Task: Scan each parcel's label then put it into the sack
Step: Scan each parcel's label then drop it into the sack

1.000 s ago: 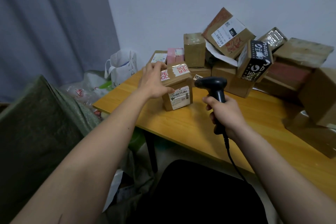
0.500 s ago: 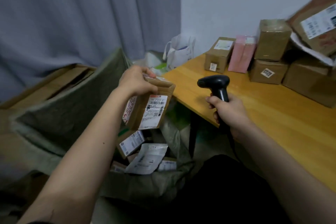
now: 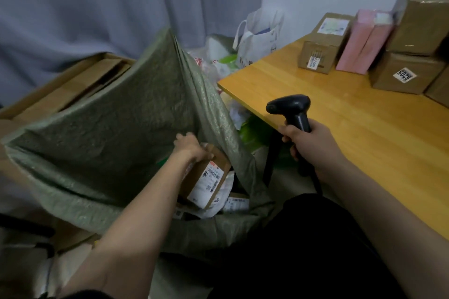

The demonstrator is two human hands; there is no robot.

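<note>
- While the left hand (image 3: pixel 192 149) is reaching into the mouth of the sack (image 3: pixel 116 143), its fingers are curling over the top edge of a brown parcel (image 3: pixel 206 177), gripping it from above.
- The parcel is sitting tilted inside the sack opening, its white shipping label (image 3: pixel 206 183) facing up toward the camera, a barcode showing on it.
- The parcel is lying over other labelled packets (image 3: pixel 233 202) already in the sack; whether it is resting on them cannot be told.
- The sack, green and woven, is standing open on the floor left of the desk (image 3: pixel 352 133), its far wall rising to a peak.
- The right hand (image 3: pixel 313 143) is holding a black scanner (image 3: pixel 291 109) by its handle, fingers wrapping tightly round it, scanner head pointing left, above the near corner of the desk.
- A black cable (image 3: pixel 315 182) is hanging from the scanner's base.
- On the far side of the desk, cardboard boxes (image 3: pixel 325 41) are standing, with a pink box (image 3: pixel 364 43) just beside one, and a box marked 5029 (image 3: pixel 405 73) carrying another on top.
- A white carrier bag (image 3: pixel 260 36) is standing on the floor beyond the desk corner, against a grey curtain (image 3: pixel 97 7).
- Flattened cardboard (image 3: pixel 73 85) is lying behind the sack.
</note>
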